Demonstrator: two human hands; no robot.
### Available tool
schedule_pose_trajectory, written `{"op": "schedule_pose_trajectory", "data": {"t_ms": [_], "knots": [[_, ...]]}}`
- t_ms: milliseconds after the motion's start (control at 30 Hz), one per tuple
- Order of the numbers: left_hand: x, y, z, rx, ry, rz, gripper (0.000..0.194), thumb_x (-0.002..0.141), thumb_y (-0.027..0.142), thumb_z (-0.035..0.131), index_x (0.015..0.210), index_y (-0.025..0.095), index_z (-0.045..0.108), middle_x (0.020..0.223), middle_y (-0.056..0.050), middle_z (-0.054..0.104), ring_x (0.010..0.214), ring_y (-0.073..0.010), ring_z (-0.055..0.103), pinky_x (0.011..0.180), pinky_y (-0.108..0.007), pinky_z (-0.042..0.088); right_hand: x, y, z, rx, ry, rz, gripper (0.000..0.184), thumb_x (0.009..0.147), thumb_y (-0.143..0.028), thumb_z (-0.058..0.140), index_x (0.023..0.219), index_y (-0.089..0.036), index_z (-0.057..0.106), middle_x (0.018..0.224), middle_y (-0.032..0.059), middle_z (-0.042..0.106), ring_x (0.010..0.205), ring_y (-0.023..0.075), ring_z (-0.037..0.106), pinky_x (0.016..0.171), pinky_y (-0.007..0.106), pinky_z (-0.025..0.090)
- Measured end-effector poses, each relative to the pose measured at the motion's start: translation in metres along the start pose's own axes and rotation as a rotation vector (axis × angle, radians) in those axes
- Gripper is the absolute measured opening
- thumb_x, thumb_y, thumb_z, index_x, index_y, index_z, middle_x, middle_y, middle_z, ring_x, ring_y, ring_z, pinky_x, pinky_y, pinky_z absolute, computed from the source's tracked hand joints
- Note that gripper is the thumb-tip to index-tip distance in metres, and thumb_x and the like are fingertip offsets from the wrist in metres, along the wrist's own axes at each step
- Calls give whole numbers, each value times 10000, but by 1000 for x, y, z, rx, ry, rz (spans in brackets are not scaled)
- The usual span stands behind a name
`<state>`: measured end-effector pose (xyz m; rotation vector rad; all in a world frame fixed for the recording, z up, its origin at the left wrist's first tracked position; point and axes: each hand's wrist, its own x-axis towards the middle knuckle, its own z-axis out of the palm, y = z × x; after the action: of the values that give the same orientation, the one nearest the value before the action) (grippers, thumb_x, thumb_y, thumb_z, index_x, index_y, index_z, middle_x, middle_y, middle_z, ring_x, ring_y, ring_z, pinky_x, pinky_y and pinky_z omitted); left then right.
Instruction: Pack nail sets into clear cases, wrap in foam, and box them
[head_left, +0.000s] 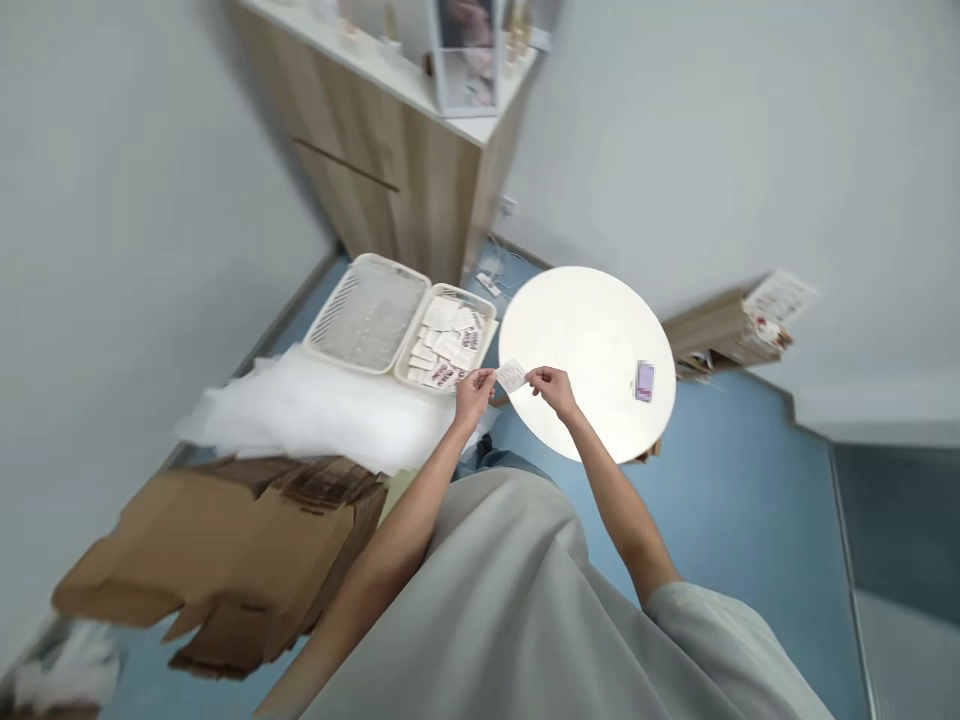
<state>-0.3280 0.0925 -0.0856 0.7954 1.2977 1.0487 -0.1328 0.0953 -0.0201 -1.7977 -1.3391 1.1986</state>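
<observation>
Left hand [472,398], right hand [555,390], card [511,376] between

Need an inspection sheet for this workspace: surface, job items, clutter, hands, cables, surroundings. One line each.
Surface: round white table, bearing a purple rectangular item toward its right side, details blurred.
Job items: printed white card held up at the table's left edge; more printed cards heaped in the smaller white basket.
Clutter: flattened cardboard and white wrapping material, left.
Hands: left hand and right hand pinch opposite sides of the card.
Cables: pale cords on the floor behind the table.
Surroundings: wood-grain cabinet, blue floor.
</observation>
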Motion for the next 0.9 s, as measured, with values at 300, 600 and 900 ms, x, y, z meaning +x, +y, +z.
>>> {"op": "schedule_pose_trajectory", "data": {"t_ms": [300,600,900], "knots": [[-29,8,93,25,-392,-18,441,858,559,810,1079,179,778,963,-80,785,761,-181,740,744,-330,613,-51,33,-86,94,348,39,365,912,-535,731,983,-184,796,988,86,806,761,190,725,704,312,577],[-24,23,140,78,-330,104,448,785,542,894,1045,194,780,1120,-114,793,851,-220,765,835,-373,607,-6,49,-111,594,80,44,618,785,-580,926,1281,-238,788,1276,113,788,1222,267,719,1045,411,581],[-16,46,184,-28,-229,25,748,715,384,995,1368,179,694,1466,-200,680,1033,-238,763,980,-417,592,51,53,-169,834,-393,-106,685,714,-530,1010,1298,-247,794,1375,130,764,1256,281,712,1177,453,483]]}}
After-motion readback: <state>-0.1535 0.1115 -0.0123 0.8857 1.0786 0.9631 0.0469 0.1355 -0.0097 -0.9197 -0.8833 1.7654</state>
